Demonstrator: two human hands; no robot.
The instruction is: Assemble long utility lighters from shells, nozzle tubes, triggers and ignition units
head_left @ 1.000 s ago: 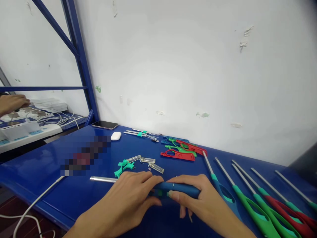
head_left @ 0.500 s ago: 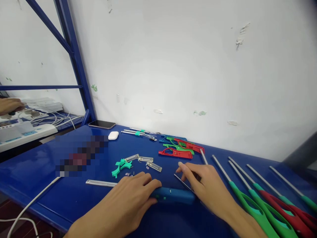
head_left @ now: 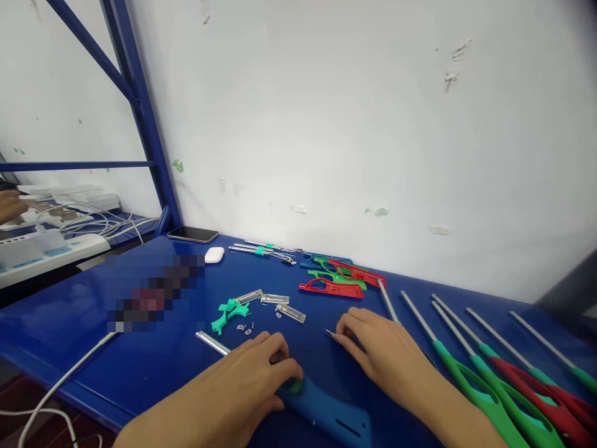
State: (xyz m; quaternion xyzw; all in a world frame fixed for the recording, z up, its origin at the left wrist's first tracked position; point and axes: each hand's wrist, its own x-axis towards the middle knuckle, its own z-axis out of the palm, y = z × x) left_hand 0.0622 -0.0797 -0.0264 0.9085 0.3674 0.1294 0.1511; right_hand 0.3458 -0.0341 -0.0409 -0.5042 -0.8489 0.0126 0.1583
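Note:
My left hand [head_left: 242,386] is closed around a blue long-reach lighter [head_left: 331,414], its handle slanting down to the right. The lighter's metal tube [head_left: 211,342] sticks out beyond my knuckles, and a green trigger shows by my thumb. To the right, my right hand [head_left: 377,348] pinches a thin metal tool [head_left: 329,332]; only its tip shows, so its kind is unclear. Beyond my hands lie clear fuel tanks [head_left: 290,313], green triggers [head_left: 228,314] and tiny metal bits [head_left: 247,331].
Red, green and blue handle shells [head_left: 333,287] lie near the wall, beside metal rods with wires [head_left: 261,250]. Several long lighters [head_left: 471,373] line the right side. A phone [head_left: 192,234], a white case [head_left: 214,255] and a cable [head_left: 60,379] are leftward. Another person's hand [head_left: 10,206] shows far left.
The blue lighter has turned, its handle end swinging down toward me and its tube tip moving right. My right hand has drawn slightly away from the handle, and less of the metal tool shows.

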